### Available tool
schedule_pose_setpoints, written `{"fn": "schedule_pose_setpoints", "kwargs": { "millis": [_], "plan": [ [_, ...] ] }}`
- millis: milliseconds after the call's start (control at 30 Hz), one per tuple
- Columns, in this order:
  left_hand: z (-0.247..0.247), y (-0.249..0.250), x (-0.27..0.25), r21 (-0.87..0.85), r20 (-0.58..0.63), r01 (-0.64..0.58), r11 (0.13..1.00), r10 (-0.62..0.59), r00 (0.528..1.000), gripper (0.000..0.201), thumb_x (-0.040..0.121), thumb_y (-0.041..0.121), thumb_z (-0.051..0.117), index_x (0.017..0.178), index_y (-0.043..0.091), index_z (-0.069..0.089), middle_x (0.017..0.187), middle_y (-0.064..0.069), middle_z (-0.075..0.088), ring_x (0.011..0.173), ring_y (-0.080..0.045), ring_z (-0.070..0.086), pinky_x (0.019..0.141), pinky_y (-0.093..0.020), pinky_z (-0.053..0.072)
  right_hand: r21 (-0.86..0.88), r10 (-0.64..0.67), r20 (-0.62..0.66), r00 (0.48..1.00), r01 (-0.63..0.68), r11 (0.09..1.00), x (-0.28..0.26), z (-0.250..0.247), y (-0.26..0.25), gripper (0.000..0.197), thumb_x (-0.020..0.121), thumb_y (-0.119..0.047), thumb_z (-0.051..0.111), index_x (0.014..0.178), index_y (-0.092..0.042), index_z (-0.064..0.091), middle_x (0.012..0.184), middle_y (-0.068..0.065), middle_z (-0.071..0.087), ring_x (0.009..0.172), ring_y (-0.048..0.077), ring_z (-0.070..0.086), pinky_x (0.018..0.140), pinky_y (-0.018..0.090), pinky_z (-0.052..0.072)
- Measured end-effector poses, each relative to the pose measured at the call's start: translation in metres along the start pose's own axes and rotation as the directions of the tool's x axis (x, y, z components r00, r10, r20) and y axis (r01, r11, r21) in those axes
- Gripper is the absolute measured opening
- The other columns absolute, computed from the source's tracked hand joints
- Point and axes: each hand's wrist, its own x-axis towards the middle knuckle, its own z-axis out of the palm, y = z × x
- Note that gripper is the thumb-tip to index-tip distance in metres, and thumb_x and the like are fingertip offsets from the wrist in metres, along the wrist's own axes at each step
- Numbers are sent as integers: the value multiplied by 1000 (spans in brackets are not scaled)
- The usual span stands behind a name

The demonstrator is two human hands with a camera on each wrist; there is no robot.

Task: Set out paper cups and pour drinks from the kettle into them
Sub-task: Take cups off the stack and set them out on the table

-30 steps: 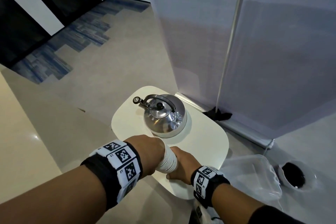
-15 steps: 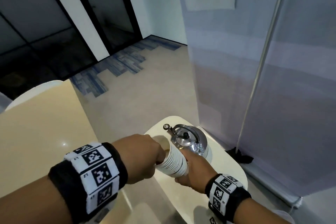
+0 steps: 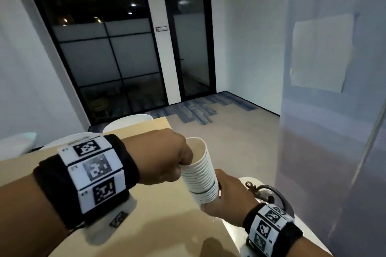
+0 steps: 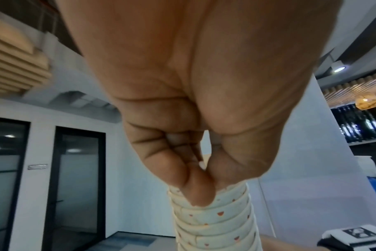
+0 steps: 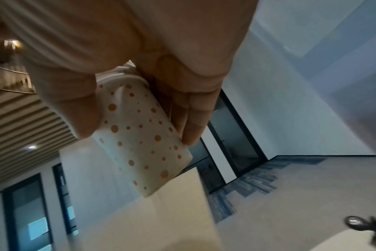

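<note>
Fingers (image 4: 195, 191) of your left hand (image 3: 165, 158) pinch the rim of the top cup in the stack of paper cups (image 3: 200, 175), thumb and fingertips pressed together on it. Your right hand (image 3: 227, 200) wraps the stack's lower end, thumb on one side and fingers on the other of the orange-dotted bottom cup (image 5: 144, 144). The stack hangs tilted in the air above the edge of the tan table (image 3: 158, 215). Just right of your right wrist, the steel kettle (image 3: 269, 194) stands on the small white table (image 3: 234, 233).
</note>
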Motion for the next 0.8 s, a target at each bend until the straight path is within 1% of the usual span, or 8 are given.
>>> {"fn": "schedule_pose_setpoints", "kwargs": {
  "millis": [100, 233, 333, 500, 600, 667, 733, 800],
  "plan": [
    [3, -26, -48, -64, -34, 66, 996, -68, 997, 15, 87, 18, 60, 99, 24, 67, 94, 5, 67, 84, -19, 60, 75, -30, 52, 31, -53, 41, 998, 52, 998, 4, 36, -43, 49, 60, -45, 70, 104, -38, 51, 90, -10, 67, 80, 9, 64, 73, 36, 57],
    [26, -58, -111, -170, -96, 151, 974, -169, 981, 13, 89, 18, 62, 97, 27, 67, 88, 10, 67, 75, -10, 58, 66, -20, 47, 74, -98, 148, 984, 88, 993, 1, 90, -90, 48, 62, -40, 71, 105, -34, 52, 88, -9, 68, 77, 6, 65, 65, 19, 53],
    [52, -78, -152, -238, -112, 179, 955, -210, 971, 8, 91, 21, 63, 93, 26, 68, 83, 9, 67, 72, -11, 60, 67, -24, 51, 111, -106, 207, 973, 84, 990, -2, 129, -113, 49, 63, -39, 73, 106, -32, 53, 90, -11, 68, 75, 3, 66, 61, 15, 51],
    [106, -101, -207, -267, -150, 226, 937, -272, 951, 7, 93, 26, 60, 98, 25, 66, 89, 11, 62, 75, -12, 53, 75, -35, 50, 113, -117, 244, 963, 92, 989, -4, 196, -136, 61, 53, -54, 67, 109, -34, 53, 99, -11, 68, 88, 7, 65, 81, 36, 56],
    [141, -112, -232, -369, -273, 192, 909, -304, 913, 9, 89, 25, 66, 98, 24, 67, 98, 9, 59, 86, -11, 51, 80, -32, 48, 102, -113, 262, 958, 89, 991, -6, 224, -147, 63, 51, -55, 66, 109, -34, 54, 98, -11, 67, 89, 8, 65, 83, 37, 55],
    [164, -116, -244, -477, -313, 194, 857, -372, 874, 8, 85, 27, 68, 92, 25, 67, 109, 7, 58, 98, -12, 51, 87, -30, 44, 106, -102, 270, 957, 76, 991, -9, 238, -153, 63, 50, -56, 67, 108, -34, 53, 98, -12, 67, 88, 6, 64, 82, 35, 55],
    [180, -114, -252, -637, -302, 202, 744, -482, 823, 6, 83, 29, 68, 86, 30, 63, 123, 6, 53, 111, -10, 48, 94, -24, 38, 110, -87, 276, 957, 58, 992, -14, 250, -158, 66, 49, -57, 67, 109, -33, 53, 99, -13, 66, 89, 6, 64, 83, 35, 55],
    [194, -111, -255, -763, -248, 204, 614, -569, 784, 19, 86, 25, 73, 80, 34, 57, 133, 7, 48, 119, -5, 45, 96, -16, 34, 111, -80, 274, 958, 51, 993, -16, 259, -162, 68, 49, -57, 67, 111, -32, 54, 101, -13, 67, 91, 7, 64, 84, 34, 55]
  ]
}}
